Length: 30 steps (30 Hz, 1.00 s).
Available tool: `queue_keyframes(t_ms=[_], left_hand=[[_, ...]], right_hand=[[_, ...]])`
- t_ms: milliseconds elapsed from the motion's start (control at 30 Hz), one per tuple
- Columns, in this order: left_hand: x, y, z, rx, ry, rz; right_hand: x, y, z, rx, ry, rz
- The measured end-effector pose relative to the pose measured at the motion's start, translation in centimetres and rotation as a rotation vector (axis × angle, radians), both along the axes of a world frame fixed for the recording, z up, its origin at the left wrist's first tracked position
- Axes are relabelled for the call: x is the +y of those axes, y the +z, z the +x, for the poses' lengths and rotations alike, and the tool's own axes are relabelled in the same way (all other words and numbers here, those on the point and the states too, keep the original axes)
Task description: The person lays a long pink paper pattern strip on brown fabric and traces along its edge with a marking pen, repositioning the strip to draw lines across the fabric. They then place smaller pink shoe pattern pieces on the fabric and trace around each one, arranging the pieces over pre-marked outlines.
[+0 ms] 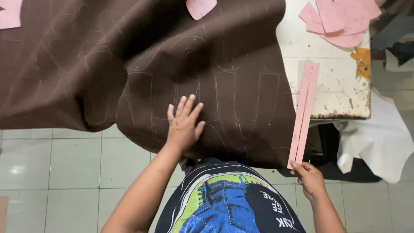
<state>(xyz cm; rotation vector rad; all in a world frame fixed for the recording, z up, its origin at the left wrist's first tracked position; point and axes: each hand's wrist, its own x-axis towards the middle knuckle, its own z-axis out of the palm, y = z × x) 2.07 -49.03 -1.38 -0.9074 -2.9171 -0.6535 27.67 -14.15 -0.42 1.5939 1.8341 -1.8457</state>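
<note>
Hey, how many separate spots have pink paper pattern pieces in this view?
4. One piece at the top left corner, one on the brown fabric at top centre, an overlapping pile at top right, and the long strip in the right hand. The pile may hide more.

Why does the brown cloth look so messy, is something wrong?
The brown cloth hangs over the table edge in folds, not flat. The left hand presses it down. The table's corner looks rusty and chipped, and pink paper pieces lie in a loose heap.
</note>
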Motion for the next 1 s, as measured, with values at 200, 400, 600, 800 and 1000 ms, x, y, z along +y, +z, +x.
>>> queue_keyframes(t_ms=[200, 400, 600, 800, 1000], left_hand=[[0.1, -0.6, -1.2, -0.118, -0.012, -0.037], [0.3, 0.2, -1.6, -0.247, 0.026, -0.102], [0.2, 0.6, -1.8, -0.229, -0.013, -0.105], [0.3, 0.7, -1.9, -0.213, 0.003, -0.131], [1.0, 1.0, -2.3, -0.157, 0.026, -0.138]], right_hand=[[-0.3, 0.1, 1.4, 0.006, -0.088, 0.054], [-1.2, 0.5, -2.4, 0.283, -0.109, -0.163], [-6.1, 0.1, -12.0, 0.316, 0.015, -0.125], [-8.5, -0.2, -16.7, 0.292, -0.002, -0.089], [-9.2, -0.4, -17.2, 0.364, -0.055, -0.034]])
